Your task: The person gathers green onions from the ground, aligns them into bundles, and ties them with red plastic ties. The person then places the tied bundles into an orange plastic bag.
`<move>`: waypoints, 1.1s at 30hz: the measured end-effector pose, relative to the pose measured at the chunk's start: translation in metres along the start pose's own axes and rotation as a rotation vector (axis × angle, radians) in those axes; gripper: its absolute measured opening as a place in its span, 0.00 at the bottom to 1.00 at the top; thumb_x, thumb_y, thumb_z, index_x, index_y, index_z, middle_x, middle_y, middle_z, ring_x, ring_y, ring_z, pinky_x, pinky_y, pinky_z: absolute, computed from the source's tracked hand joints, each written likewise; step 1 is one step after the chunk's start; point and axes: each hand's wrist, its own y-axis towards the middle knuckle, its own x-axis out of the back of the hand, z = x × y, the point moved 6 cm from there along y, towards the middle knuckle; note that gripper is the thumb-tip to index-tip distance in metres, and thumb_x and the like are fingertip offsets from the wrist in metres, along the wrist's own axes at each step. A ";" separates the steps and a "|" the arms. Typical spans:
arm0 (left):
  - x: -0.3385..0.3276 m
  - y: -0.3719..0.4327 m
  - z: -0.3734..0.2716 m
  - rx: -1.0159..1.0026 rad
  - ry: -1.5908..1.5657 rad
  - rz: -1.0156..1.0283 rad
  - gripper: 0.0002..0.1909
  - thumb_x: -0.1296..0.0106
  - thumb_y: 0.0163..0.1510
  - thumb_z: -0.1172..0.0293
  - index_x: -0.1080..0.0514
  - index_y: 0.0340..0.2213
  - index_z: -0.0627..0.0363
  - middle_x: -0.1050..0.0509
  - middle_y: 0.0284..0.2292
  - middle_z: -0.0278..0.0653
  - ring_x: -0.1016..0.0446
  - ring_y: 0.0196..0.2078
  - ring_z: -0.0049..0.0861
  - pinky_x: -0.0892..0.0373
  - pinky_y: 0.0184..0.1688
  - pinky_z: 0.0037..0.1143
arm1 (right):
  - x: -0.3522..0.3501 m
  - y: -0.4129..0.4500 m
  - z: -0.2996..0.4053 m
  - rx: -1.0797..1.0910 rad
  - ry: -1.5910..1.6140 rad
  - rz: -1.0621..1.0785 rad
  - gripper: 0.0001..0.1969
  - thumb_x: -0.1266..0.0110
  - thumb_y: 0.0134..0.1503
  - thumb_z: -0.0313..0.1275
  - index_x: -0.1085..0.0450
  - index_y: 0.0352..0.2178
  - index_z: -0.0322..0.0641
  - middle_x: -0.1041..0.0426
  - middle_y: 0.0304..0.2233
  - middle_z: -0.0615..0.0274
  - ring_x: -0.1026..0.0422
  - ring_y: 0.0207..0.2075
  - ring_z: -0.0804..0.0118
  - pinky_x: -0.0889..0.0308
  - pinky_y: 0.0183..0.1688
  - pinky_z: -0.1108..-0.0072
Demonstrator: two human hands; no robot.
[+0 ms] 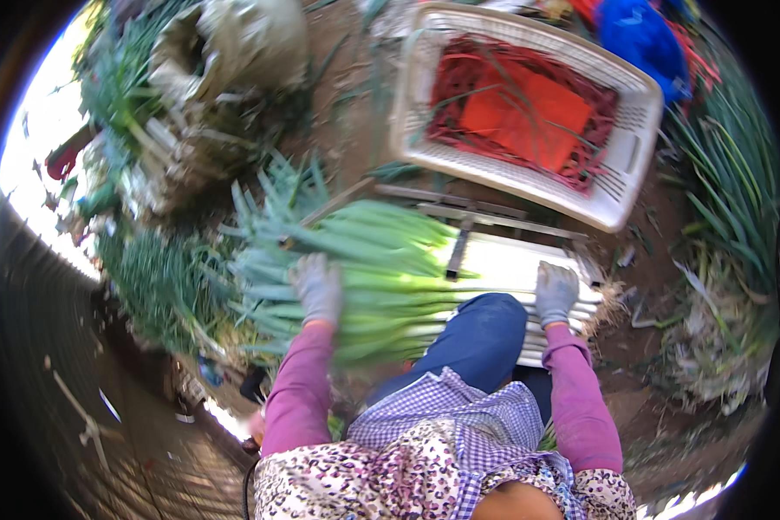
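A broad bundle of large green onions point(390, 286) lies crosswise before me, leaves to the left, white stalks and roots to the right. My left hand point(316, 287), in a grey glove, grips the leafy part from above. My right hand point(556, 292), gloved alike, is closed over the white stalks near the roots. The undersides of both hands are hidden. My blue-trousered knee point(487, 325) overlaps the near side of the bundle. A metal bar frame point(474, 211) runs along the far side, with one short bar point(458, 250) reaching over the stalks.
Beyond the frame stands a white plastic crate point(526, 188) holding red strips and an orange-red sheet point(526, 107). More green onions lie at left point(169, 279) and right point(728, 169). A pale sack point(253, 52) stands at upper left, and a blue bag point(643, 45) at upper right.
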 end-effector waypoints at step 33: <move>0.010 -0.038 -0.208 -0.546 -0.029 -0.009 0.22 0.59 0.54 0.64 0.35 0.52 0.50 0.39 0.55 0.54 0.38 0.56 0.43 0.50 0.62 0.42 | 0.026 0.015 -0.127 -0.080 0.947 -0.067 0.32 0.65 0.61 0.53 0.47 0.60 0.45 0.48 0.62 0.52 0.50 0.64 0.56 0.55 0.65 0.72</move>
